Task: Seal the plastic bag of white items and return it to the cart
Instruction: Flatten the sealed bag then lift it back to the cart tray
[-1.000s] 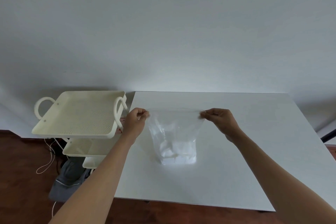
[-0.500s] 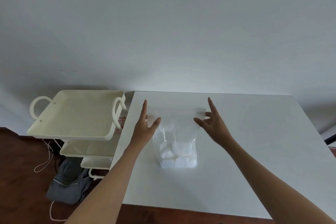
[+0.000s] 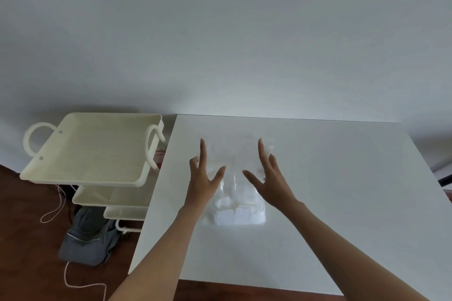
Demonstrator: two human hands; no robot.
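A clear plastic bag [image 3: 236, 193] with several white items at its bottom lies on the white table [image 3: 330, 190], its top pointing toward the wall. My left hand [image 3: 203, 178] rests flat on the bag's left side with fingers spread. On the bag's right side my right hand [image 3: 270, 178] also lies flat with fingers apart. Neither hand grips the bag. The cream cart [image 3: 93, 149] stands to the left of the table, its top tray bare.
The cart has two lower trays [image 3: 115, 195] beneath the top one and looped handles on both sides. A grey backpack [image 3: 88, 237] and a white cord [image 3: 73, 286] lie on the wooden floor by the cart. A plain wall stands behind.
Both hands let go of the bag's top corners and opened. The bag went from upright to lying flat on the table, and the hands now press on it.
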